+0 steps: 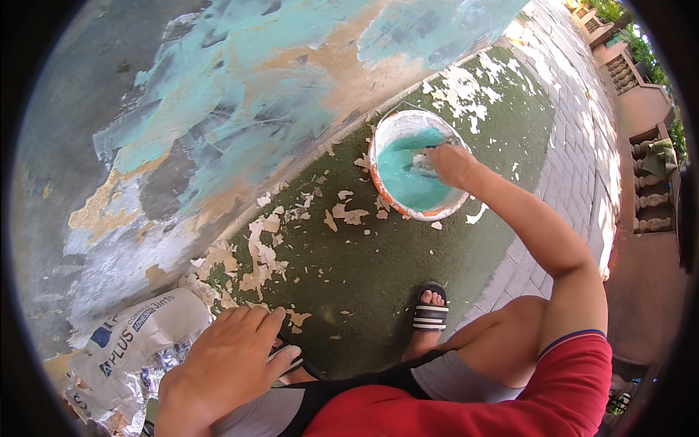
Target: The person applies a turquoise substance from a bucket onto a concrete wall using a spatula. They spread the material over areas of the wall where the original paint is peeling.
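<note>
My right hand (453,166) reaches into a bucket (373,156) and is closed around a putty knife (423,163). Its pale, smeared blade touches the turquoise paste (408,183) inside. White and orange smears coat the bucket's rim, and a thin wire handle lies against its far side. My left hand (234,357) rests over my left knee with the fingers stretched out, holding nothing. Beside it stands a crumpled white paper sack (156,328). Along the left rises a wall (240,109) patched with turquoise paste, grey and tan.
The bucket stands on green ground (349,291) strewn with peeled paint flakes (262,255). Grey paving (568,146) runs along the right, in front of a low wall with balusters (648,175). My sandalled foot (430,313) is between me and the bucket.
</note>
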Action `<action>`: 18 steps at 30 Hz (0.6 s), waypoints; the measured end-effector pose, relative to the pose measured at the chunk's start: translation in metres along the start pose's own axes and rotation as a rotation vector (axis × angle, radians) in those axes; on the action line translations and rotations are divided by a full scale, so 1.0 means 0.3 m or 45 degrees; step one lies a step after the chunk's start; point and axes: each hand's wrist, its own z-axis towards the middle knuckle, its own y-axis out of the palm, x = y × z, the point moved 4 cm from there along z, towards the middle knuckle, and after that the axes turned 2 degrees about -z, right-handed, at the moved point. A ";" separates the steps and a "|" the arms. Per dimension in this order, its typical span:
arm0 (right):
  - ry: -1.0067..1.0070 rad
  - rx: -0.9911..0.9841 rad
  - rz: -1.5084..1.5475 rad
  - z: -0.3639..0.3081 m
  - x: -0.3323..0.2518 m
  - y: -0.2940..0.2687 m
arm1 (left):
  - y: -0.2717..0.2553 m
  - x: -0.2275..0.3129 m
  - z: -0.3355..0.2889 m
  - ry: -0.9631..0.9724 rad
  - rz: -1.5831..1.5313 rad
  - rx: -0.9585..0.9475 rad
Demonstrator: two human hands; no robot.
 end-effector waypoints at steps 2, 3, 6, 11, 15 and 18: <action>0.098 0.022 0.039 0.000 -0.009 0.109 | 0.020 -0.007 0.008 0.016 -0.011 -0.009; 0.114 0.064 0.029 0.009 -0.012 0.138 | 0.026 -0.013 0.009 0.014 0.005 -0.017; 0.172 0.190 -0.008 0.003 -0.021 0.195 | 0.033 -0.018 0.015 0.001 0.030 -0.041; -0.015 0.360 0.082 -0.022 -0.049 0.247 | 0.028 -0.008 0.035 0.048 0.015 -0.086; -0.050 0.256 0.174 -0.015 -0.056 0.225 | 0.030 -0.014 0.041 0.014 0.007 -0.105; 0.027 0.411 0.223 0.002 -0.014 0.232 | 0.035 -0.017 0.046 0.023 0.017 -0.114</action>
